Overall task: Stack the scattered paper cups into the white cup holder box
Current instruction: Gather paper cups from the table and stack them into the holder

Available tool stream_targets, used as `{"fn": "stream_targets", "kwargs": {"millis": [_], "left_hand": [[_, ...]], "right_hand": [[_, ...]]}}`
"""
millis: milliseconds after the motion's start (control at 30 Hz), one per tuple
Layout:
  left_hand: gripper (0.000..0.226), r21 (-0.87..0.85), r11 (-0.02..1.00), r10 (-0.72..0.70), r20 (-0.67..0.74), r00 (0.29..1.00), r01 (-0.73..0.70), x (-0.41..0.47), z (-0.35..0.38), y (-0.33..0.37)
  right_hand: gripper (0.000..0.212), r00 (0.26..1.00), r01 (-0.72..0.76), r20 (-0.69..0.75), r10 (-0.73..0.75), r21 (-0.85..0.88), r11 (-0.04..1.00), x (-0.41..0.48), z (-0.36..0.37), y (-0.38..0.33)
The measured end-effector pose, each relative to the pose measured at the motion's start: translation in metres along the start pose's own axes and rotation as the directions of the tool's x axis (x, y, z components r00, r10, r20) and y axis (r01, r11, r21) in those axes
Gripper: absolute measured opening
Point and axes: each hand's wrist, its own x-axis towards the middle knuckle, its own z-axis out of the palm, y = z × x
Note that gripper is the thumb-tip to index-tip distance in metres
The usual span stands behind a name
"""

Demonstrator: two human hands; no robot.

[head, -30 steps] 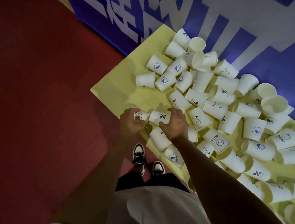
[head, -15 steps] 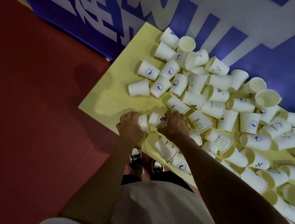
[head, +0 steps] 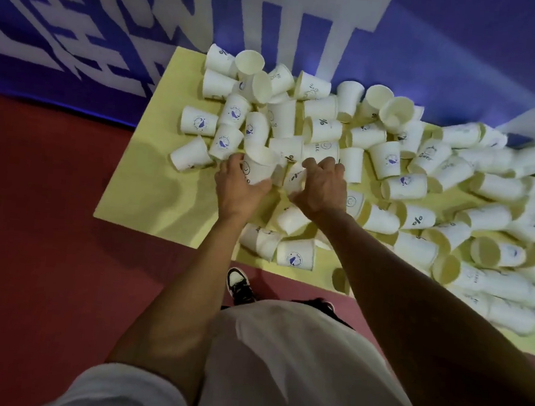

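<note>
White paper cups (head: 388, 161) lie scattered on the yellow board (head: 139, 192), where the left hand (head: 238, 187) now grips a smiley-print cup (head: 256, 170) it has lifted upright, the right hand (head: 322, 184) closing on a percent-print cup (head: 297, 178) beside it, so nesting seems begun; no holder box shows.

White paper cups (head: 388, 160) lie scattered in a heap, most tipped on their sides, a few mouth-up (some printed with blue logos, others a percent sign or smiley face).
</note>
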Motion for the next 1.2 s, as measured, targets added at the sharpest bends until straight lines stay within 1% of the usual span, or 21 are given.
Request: {"fn": "stream_targets", "kwargs": {"millis": [67,133,200,267,333,433,500,567,667,800,900,1000,1067,1200], "left_hand": [[0.077,0.001,0.998,0.055,0.075,0.996,-0.055,-0.013,0.023,0.025],[0.080,-0.005,0.995,0.103,0.117,0.988,-0.103,-0.028,0.048,0.051],[0.081,-0.037,0.990,0.137,0.128,0.982,-0.133,-0.045,0.071,0.075],[0.081,-0.090,0.987,0.144,0.113,0.983,-0.135,-0.063,0.094,0.099],[0.083,-0.117,0.981,0.167,0.104,0.981,-0.155,-0.084,0.119,0.122],[0.081,-0.122,0.973,0.210,0.113,0.971,-0.196,-0.116,0.158,0.153],[0.079,-0.106,0.976,0.205,0.144,0.968,-0.191,-0.135,0.180,0.169],[0.077,-0.091,0.978,0.204,0.181,0.962,-0.190,-0.149,0.199,0.182],[0.076,-0.084,0.977,0.211,0.234,0.949,-0.197,-0.160,0.224,0.204],[0.071,-0.102,0.967,0.256,0.326,0.910,-0.235,-0.164,0.262,0.232],[0.072,-0.120,0.956,0.292,0.395,0.871,-0.266,-0.171,0.292,0.250],[0.071,-0.145,0.940,0.340,0.452,0.825,-0.308,-0.183,0.323,0.269],[0.070,-0.149,0.938,0.347,0.463,0.816,-0.314,-0.193,0.343,0.280],[0.076,-0.158,0.944,0.329,0.448,0.832,-0.288,-0.217,0.390,0.304]], "right_hand": [[0.063,0.998,-0.038,-0.046,0.039,0.008,0.999,-0.008,-0.010,0.031],[0.066,0.994,-0.045,-0.104,0.047,0.020,0.999,-0.017,-0.022,0.065],[0.072,0.987,-0.044,-0.155,0.052,0.056,0.997,-0.026,-0.034,0.099],[0.076,0.979,-0.040,-0.196,0.059,0.099,0.994,-0.035,-0.046,0.135],[0.077,0.972,-0.035,-0.226,0.058,0.105,0.994,-0.046,-0.058,0.173],[0.076,0.969,-0.034,-0.236,0.065,0.134,0.990,-0.062,-0.073,0.228],[0.074,0.965,-0.065,-0.241,0.101,0.151,0.986,-0.072,-0.081,0.260],[0.076,0.967,-0.107,-0.212,0.140,0.158,0.982,-0.078,-0.089,0.287],[0.079,0.962,-0.140,-0.195,0.192,0.252,0.957,-0.079,-0.100,0.321],[0.079,0.916,-0.190,-0.278,0.290,0.336,0.923,-0.082,-0.109,0.361],[0.085,0.870,-0.275,-0.300,0.390,0.360,0.891,-0.088,-0.113,0.391],[0.086,0.821,-0.316,-0.331,0.466,0.417,0.852,-0.095,-0.115,0.423],[0.085,0.801,-0.326,-0.328,0.501,0.463,0.824,-0.101,-0.117,0.448],[0.073,0.791,-0.326,-0.324,0.519,0.495,0.805,-0.106,-0.121,0.511]]}}
